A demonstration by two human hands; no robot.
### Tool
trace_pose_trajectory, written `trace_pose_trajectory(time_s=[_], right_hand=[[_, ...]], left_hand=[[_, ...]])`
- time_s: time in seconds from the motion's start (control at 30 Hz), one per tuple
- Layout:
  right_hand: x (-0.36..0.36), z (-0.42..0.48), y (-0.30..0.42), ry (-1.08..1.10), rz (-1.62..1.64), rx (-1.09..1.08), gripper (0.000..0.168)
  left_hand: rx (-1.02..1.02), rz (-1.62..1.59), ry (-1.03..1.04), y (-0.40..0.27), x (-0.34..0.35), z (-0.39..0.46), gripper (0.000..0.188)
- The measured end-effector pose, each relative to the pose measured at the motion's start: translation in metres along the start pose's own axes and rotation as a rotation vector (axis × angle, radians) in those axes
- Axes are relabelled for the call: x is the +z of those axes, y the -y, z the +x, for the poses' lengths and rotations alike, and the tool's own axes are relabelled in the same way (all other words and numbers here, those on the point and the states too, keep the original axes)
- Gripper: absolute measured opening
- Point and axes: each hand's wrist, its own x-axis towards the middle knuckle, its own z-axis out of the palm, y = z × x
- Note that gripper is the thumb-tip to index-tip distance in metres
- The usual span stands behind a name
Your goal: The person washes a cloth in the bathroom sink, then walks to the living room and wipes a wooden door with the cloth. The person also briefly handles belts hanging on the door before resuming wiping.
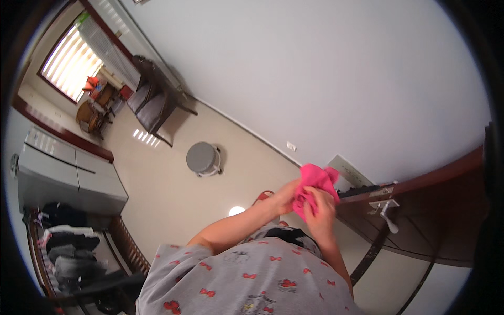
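A bright pink cloth (317,177) is bunched up between my two hands, in front of my body and a little right of the middle. My right hand (322,210) pinches its near folds with thumb and fingers. On the cloth's left side is my left hand (290,197), its fingers mostly hidden behind the fabric as it grips. The upper end of the cloth flares loosely above both hands.
Close on the right stands a dark brown door (425,224) with a lever handle (389,216). A grey round stool (201,157) and a dark wooden chair (153,102) stand on the tiled floor. Clothes (75,256) fill a rack at lower left, near a grey refrigerator (71,169).
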Motion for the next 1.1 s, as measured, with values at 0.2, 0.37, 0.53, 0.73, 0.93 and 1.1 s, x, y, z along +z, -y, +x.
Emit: trace_pose_trajectory(time_s=[0.2,0.37,0.53,0.73,0.93,1.1], right_hand=[[-0.048,-0.036,-0.062,-0.378,-0.082,0.451,0.037],[-0.089,-0.093,-0.119,-0.849,-0.433,0.871,0.043],[-0.114,-0.109,-0.138,-0.659,-0.806,1.403,0.066],[-0.091,-0.089,-0.176,-0.462,-0.763,1.385,0.063],[-0.095,-0.068,-0.198,-0.49,-0.746,1.43,0.04],[-0.096,-0.059,-0.189,-0.515,-0.78,1.405,0.036]], left_hand=[[-0.295,0.123,0.062,-0.039,0.004,0.089,0.038],[-0.368,0.2,0.054,-0.132,0.007,0.09,0.053],[-0.472,0.417,0.098,-0.185,-0.076,0.129,0.033],[-0.397,0.982,0.286,-0.183,-0.041,0.145,0.03],[-0.33,1.015,0.503,-0.134,0.01,0.166,0.043],[-0.356,0.963,0.566,-0.104,0.053,0.163,0.047]])
